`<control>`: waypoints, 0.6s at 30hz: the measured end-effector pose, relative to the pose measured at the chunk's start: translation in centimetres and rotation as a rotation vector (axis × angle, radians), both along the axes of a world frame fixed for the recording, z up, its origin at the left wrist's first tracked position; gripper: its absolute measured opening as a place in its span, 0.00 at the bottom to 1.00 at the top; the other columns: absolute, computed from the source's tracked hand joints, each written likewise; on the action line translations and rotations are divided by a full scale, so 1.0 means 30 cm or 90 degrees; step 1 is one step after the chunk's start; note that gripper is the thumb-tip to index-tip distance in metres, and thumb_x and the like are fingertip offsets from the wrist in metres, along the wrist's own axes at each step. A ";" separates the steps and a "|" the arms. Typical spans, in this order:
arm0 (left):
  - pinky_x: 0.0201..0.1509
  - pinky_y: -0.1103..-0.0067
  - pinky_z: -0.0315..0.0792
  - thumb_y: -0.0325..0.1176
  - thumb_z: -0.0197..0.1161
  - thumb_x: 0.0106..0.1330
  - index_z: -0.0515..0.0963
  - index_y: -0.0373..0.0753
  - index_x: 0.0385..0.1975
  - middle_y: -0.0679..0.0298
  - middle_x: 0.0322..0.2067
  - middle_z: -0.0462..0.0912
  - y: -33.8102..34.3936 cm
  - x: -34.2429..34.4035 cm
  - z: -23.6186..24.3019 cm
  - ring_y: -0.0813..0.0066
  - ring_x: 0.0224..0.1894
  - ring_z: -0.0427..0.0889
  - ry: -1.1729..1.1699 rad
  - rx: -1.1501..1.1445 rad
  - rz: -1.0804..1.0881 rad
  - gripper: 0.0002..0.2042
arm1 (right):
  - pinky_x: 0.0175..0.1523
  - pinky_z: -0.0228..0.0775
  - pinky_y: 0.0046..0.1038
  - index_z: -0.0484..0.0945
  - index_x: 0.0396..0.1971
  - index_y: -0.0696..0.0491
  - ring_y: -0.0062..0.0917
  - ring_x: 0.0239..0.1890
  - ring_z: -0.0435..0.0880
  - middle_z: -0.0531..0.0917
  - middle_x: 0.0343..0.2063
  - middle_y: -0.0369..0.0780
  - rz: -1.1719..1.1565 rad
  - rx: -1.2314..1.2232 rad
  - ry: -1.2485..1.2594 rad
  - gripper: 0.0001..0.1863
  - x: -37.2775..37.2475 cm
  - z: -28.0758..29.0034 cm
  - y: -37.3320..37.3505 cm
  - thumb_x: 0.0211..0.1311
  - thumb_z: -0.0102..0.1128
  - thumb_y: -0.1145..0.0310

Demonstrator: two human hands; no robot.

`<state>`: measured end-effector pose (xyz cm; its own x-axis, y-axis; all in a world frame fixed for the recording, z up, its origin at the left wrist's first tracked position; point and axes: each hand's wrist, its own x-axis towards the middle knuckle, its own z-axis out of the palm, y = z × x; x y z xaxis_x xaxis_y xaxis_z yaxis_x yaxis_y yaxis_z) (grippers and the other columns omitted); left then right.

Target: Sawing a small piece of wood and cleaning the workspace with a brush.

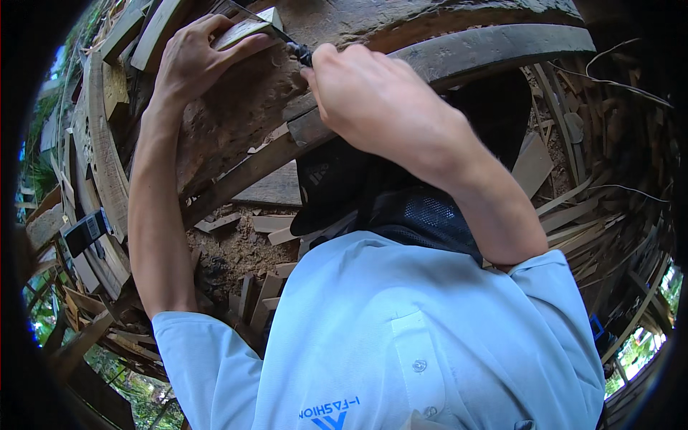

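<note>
Two bare hands meet over the far part of a rough wooden bench (229, 140); the left hand (193, 61) is clamped on a small pale wood block (244, 31), thumb along its near edge and fingers about its left end, a hold that seems meant to stop it sliding; the right hand (390, 100) is closed round the dark handle of a thin-bladed tool (302, 54), its knuckles upward and its wrist bent inward, which would let the forearm lend weight to the edge.

The blade slants far and left across the block, its end running out of sight, so from where I stand I cannot tell the tool's exact kind; the left thumb lies just beside it, likely for close control, though a slip could nick it.

Right of the block, a curved grey timber (502, 54) lies along the bench; near the worker's pale blue shirt (430, 315), offcuts (274, 223) litter the earth, where trimmings would naturally drop; at left, long planks (106, 154) lean together, perhaps stacked within reach, beside a dark flat device (86, 233); at right spreads a heap of slats (584, 240).
</note>
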<state>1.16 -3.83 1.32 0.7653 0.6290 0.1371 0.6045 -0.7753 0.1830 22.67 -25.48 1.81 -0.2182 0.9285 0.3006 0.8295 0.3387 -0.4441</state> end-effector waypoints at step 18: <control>0.48 0.68 0.83 0.68 0.74 0.55 0.86 0.35 0.43 0.56 0.39 0.89 -0.013 0.026 -0.010 0.63 0.41 0.89 -0.012 0.060 -0.024 0.36 | 0.44 0.73 0.40 0.75 0.41 0.62 0.38 0.39 0.81 0.79 0.39 0.46 -0.082 0.063 -0.140 0.11 -0.036 -0.011 -0.146 0.61 0.57 0.72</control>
